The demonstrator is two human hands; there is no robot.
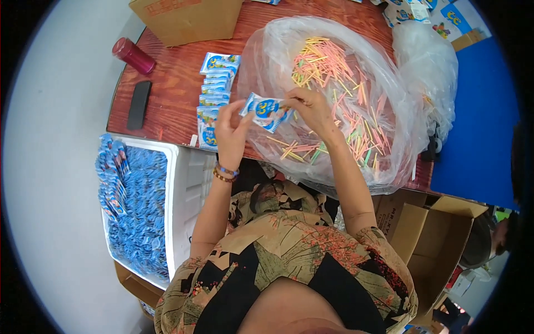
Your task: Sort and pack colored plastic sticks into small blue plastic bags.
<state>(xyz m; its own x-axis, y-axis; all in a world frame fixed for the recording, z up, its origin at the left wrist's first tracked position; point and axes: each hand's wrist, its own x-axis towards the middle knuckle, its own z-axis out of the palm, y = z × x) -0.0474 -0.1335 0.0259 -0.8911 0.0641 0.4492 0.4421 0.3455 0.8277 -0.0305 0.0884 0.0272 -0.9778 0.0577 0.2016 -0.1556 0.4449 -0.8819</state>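
Between my two hands, above the near left part of a clear plastic bag, is a small blue and white packet [263,113]. My left hand [231,127] pinches its left edge. My right hand [313,110] has thumb and fingers pressed together at its right edge; whether a stick is also in those fingers I cannot make out. Beneath and beyond lies the wide-open plastic bag [267,50], holding many thin pink, yellow and green sticks [328,65]. Left of my left hand, similar packets [216,92] lie overlapped in a row on the reddish wooden table [172,72].
A white foam box [173,206] full of blue packets [142,206] stands at my left. On the table are a dark phone-like object [139,106], a red cylinder [134,55] and a cardboard box [189,19]. An open carton [439,236] sits at the lower right, beside a blue panel [473,122].
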